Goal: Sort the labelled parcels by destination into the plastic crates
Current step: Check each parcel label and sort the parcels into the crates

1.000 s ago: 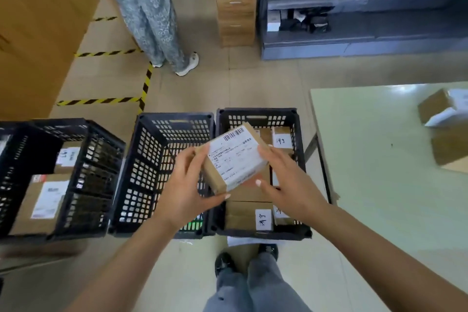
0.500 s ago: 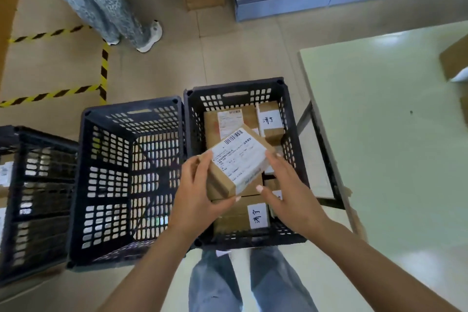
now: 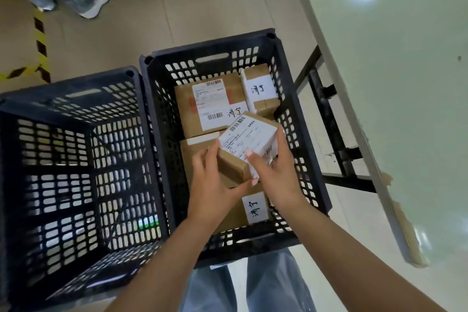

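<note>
fingers [image 3: 253, 159] of both hands curled round a parcel [image 3: 247, 145], left hand [image 3: 212, 185] and right hand [image 3: 276, 175] holding it over the crate [image 3: 162, 109].

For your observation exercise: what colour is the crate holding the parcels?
Black, a slotted plastic crate; seen best, and only, in the head view.

Bare forearms, pale-polished nails on the hands [image 3: 212, 185], light-blue jeans [image 3: 273, 284].

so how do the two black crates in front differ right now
The right crate holds several brown parcels, and both hands are lowering another into it; the left crate shows no parcels. The right crate sits further from the person and next to the table; the left crate is nearer. Both are black, perforated plastic, standing side by side.
</note>
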Demonstrator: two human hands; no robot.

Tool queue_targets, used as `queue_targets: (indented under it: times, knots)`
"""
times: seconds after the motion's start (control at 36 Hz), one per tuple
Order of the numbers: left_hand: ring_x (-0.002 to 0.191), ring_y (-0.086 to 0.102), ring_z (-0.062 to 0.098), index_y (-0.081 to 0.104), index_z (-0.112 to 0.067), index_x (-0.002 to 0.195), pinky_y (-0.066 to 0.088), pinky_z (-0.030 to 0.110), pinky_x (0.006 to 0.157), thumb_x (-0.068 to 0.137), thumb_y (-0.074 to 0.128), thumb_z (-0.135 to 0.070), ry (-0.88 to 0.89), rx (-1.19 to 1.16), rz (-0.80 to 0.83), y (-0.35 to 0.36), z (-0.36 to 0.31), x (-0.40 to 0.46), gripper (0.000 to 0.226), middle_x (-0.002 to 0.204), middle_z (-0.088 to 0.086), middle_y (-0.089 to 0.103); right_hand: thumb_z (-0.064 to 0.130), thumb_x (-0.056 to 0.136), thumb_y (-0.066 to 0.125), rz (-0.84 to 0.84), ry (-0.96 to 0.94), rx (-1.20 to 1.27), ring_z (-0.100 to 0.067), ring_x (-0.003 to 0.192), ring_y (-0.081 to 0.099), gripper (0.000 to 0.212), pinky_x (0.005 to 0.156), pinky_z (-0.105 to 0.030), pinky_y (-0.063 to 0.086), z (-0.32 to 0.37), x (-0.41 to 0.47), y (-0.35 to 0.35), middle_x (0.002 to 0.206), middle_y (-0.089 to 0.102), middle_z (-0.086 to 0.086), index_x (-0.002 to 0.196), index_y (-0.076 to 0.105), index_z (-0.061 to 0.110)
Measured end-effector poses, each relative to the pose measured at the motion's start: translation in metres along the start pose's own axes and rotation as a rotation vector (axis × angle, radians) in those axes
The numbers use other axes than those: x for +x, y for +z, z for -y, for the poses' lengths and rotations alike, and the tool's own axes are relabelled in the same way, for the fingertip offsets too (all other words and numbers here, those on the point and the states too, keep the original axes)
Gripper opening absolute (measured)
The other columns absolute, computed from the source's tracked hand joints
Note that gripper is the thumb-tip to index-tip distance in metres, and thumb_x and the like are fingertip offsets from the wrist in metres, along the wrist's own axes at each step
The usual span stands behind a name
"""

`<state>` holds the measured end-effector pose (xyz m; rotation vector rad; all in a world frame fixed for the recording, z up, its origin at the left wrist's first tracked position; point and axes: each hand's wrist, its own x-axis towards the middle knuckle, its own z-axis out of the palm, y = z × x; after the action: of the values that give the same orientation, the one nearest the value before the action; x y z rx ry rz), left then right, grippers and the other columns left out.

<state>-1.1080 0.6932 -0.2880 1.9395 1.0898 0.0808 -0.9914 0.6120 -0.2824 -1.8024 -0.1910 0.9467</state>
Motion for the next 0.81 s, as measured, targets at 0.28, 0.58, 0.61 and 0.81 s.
queue_targets:
  times: [0.28,0.58,0.61,0.81]
  knots:
    - [0.145,0.011,0.010,0.011,-0.026,0.154,0.022,0.029,0.112,0.080,0.071,-0.050,0.078,0.146,0.291,0.014,0.009,0.015,0.098,0.160,-0.014,-0.001,0.023,0.079,0.071,-0.136,-0.099,-0.424,-0.015,0.135,0.025,0.090,0.095,-0.023,0.037,0.005,0.020,-0.020,0.150,0.026,0.001,0.148,0.017,0.044]
    - [0.148,0.004,0.017,0.004,-0.020,0.155,0.011,0.037,0.121,0.093,0.051,-0.052,-0.029,0.414,0.389,0.007,0.043,0.030,0.084,0.162,-0.002,0.005,0.035,0.092,0.058,-0.072,-0.063,-1.205,-0.028,0.146,0.006,0.076,0.115,-0.050,0.014,-0.009,0.062,-0.009,0.160,0.001,-0.006,0.153,0.014,0.028]
    - [0.149,0.005,0.017,0.005,-0.019,0.155,0.011,0.038,0.121,0.093,0.051,-0.052,-0.042,0.416,0.393,0.007,0.046,0.031,0.083,0.162,-0.001,0.005,0.034,0.093,0.057,-0.064,-0.066,-1.213,-0.028,0.146,0.005,0.075,0.116,-0.050,0.014,-0.011,0.066,-0.005,0.161,0.000,-0.007,0.153,0.013,0.028]
    - [0.149,0.005,0.016,0.005,-0.019,0.155,0.014,0.038,0.121,0.094,0.049,-0.051,-0.078,0.424,0.414,0.006,0.063,0.033,0.081,0.162,-0.001,0.003,0.036,0.098,0.048,-0.047,-0.039,-1.292,-0.027,0.147,0.007,0.064,0.115,-0.049,0.016,-0.034,0.089,0.006,0.161,0.000,-0.010,0.153,0.016,0.024]
